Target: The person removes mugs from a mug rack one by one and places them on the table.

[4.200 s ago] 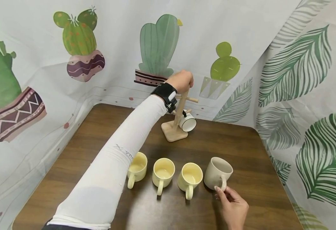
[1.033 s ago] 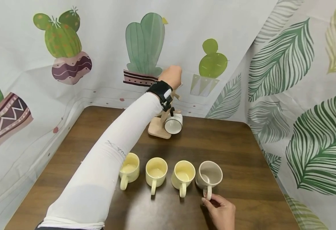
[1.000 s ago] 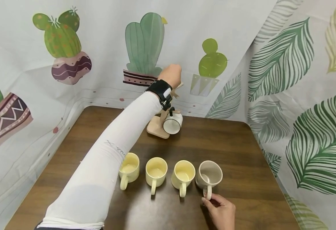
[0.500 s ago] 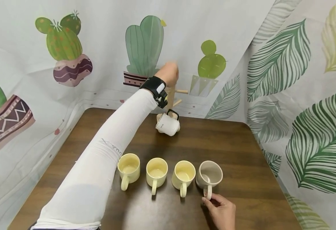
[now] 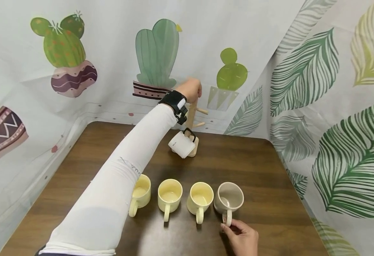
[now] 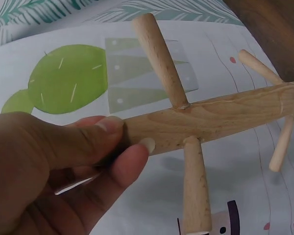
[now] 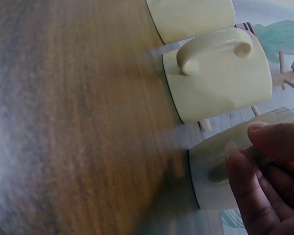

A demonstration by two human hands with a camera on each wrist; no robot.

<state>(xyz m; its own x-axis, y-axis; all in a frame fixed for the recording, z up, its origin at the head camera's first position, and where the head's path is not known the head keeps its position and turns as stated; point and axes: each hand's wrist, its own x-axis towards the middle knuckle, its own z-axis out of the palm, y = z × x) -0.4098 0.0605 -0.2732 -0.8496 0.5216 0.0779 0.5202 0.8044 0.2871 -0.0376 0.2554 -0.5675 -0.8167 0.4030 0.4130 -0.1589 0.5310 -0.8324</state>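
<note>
At the back of the table, my left hand (image 5: 190, 90) grips the top end of a wooden mug tree (image 6: 225, 115) between thumb and fingers. A white mug (image 5: 182, 144) with a black handle hangs low on the tree, over its base, with its closed bottom turned toward me. My right hand (image 5: 242, 238) pinches the handle of a beige-grey mug (image 5: 230, 196), which stands upright at the right end of a row. In the right wrist view, thumb and fingertips close around that handle. Bare pegs (image 6: 196, 186) stick out below my left fingers.
Several yellow mugs (image 5: 170, 192) stand upright left of the beige-grey one, handles toward me. My left arm's white sleeve (image 5: 110, 185) partly covers the leftmost. Behind the brown wooden table (image 5: 238, 156) hangs a printed cloth (image 5: 116, 46).
The mug tree has turned under my left hand, bringing the white mug from the post's right to its front left, mouth now hidden. The beige-grey mug's handle has swung toward me.
</note>
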